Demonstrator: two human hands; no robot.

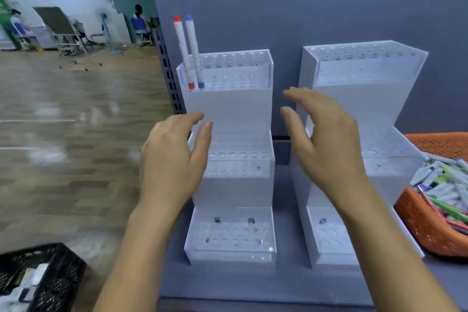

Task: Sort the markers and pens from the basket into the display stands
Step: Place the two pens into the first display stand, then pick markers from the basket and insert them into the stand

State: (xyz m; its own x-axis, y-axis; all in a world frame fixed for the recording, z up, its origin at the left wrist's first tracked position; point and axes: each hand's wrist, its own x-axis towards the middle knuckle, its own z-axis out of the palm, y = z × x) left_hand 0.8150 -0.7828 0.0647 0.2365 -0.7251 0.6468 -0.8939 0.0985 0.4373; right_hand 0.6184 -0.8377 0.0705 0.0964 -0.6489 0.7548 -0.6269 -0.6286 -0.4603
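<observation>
Two white stepped display stands stand side by side on a grey shelf [291,284]. The left stand [235,109] holds a red-capped marker [182,50] and a blue-capped marker [193,50] upright in its top tier's left corner. The right stand [364,88] has no pens in its visible holes. An orange basket [425,230] at the right edge is full of markers and pens [445,185]. My left hand [172,159] hovers in front of the left stand's left side, fingers relaxed, holding nothing. My right hand [326,139] is raised between the stands, empty too.
A grey back panel [329,15] rises behind the stands. A black crate [48,276] sits on the floor at the lower left. Wooden floor stretches to the left, with chairs and seated people far back.
</observation>
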